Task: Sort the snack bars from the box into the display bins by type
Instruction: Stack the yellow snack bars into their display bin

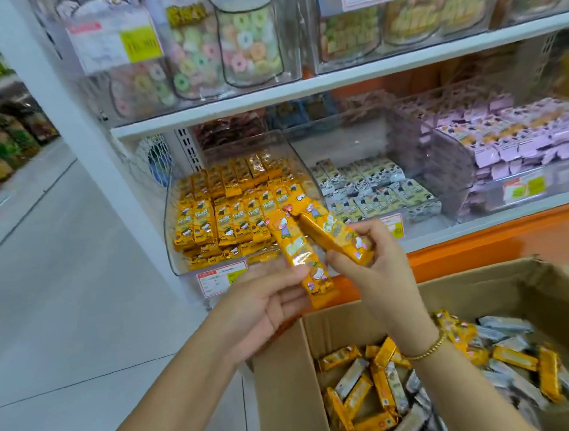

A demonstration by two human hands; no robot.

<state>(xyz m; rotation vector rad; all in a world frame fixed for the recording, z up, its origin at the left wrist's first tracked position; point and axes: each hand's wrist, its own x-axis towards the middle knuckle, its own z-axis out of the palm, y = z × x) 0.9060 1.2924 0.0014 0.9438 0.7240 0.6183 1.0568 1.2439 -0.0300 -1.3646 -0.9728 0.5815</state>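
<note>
Mid-transfer: the left hand [266,302] pinches one yellow bar [294,245] in its fingers, and the right hand [381,272] pinches a second bar [329,230]. Next, both probably need laying into the yellow-bar bin [176,255].

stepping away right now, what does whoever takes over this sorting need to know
Hands: left hand holds first yellow bar; right hand holds second yellow bar, both in front of the yellow bin.
Done: yellow bin well stocked, middle bin partly filled.
Left: bin these two, then sort the mixed yellow and silver bars in the box.
</note>
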